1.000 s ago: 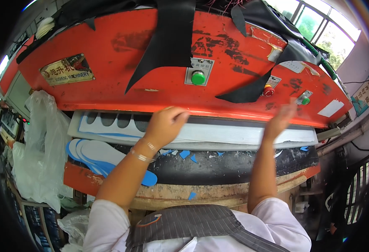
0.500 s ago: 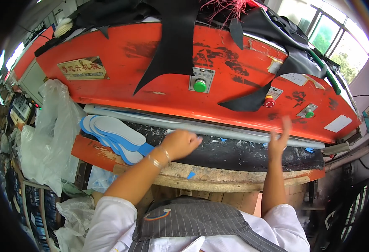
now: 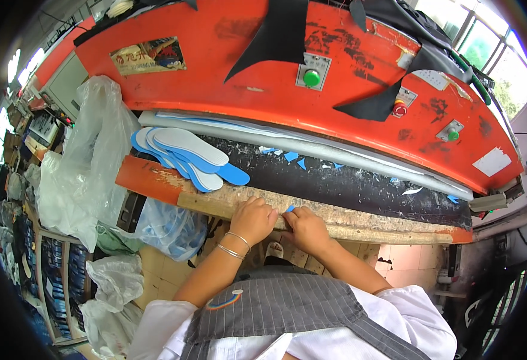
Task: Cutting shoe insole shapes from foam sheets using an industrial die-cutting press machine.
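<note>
Both hands are together at the worn wooden front edge (image 3: 359, 217) of a red press. My left hand (image 3: 255, 217), with bangles at the wrist, rests there with fingers curled in; anything under them is hidden. Close beside it, my right hand (image 3: 306, 229) has its thumb and fingers closed at a small blue scrap (image 3: 290, 209). To the left on the black cutting bed (image 3: 257, 165) lies an overlapping pile of blue-and-white insoles (image 3: 191, 147), apart from my hands.
Blue and white offcuts (image 3: 291, 156) litter the bed, below layered pale sheets (image 3: 359, 157). The red press front (image 3: 215, 84) carries a green button (image 3: 311, 78), a red knob (image 3: 399, 108) and hanging black material (image 3: 275, 36). Plastic bags (image 3: 98, 162) stand at left.
My right hand has come from the far right to the front edge and closed at the blue scrap. My left hand has come down from over the bed. The view has shifted.
</note>
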Demonstrator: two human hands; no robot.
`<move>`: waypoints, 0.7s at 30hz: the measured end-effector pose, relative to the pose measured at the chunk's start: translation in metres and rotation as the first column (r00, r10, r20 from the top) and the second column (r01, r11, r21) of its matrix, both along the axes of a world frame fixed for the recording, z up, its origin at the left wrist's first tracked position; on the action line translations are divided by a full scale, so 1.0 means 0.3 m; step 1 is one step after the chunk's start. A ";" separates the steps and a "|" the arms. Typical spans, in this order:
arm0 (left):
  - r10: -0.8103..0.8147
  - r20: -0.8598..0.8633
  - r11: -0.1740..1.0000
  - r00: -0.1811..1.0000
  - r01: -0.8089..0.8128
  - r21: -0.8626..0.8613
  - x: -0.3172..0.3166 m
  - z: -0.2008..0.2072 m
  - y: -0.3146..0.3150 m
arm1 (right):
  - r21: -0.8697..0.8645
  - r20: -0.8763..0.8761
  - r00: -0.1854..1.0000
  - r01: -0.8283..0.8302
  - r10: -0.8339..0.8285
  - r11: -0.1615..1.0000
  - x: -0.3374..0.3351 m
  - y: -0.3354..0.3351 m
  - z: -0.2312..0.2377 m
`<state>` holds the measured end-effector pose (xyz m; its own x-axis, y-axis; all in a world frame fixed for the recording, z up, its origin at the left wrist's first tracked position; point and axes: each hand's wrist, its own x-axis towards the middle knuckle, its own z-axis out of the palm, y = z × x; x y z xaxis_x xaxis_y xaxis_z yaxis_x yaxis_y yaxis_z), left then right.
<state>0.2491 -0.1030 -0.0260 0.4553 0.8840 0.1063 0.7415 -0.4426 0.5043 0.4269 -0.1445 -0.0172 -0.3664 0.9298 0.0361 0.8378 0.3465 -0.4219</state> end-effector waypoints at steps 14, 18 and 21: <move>-0.344 -0.004 0.938 0.939 0.343 -0.041 -0.168 -0.018 0.033 | 0.220 -0.294 0.955 0.036 0.031 0.975 -0.079 0.211 -0.056; -0.092 -0.025 0.958 0.995 0.095 0.272 -0.215 -0.103 0.132 | 0.397 -0.190 0.975 -0.032 0.116 0.917 -0.156 0.332 -0.173; -0.121 -0.080 0.978 0.989 0.132 0.159 -0.263 -0.183 0.070 | 0.388 -0.241 0.965 -0.002 0.103 0.922 -0.183 0.278 -0.213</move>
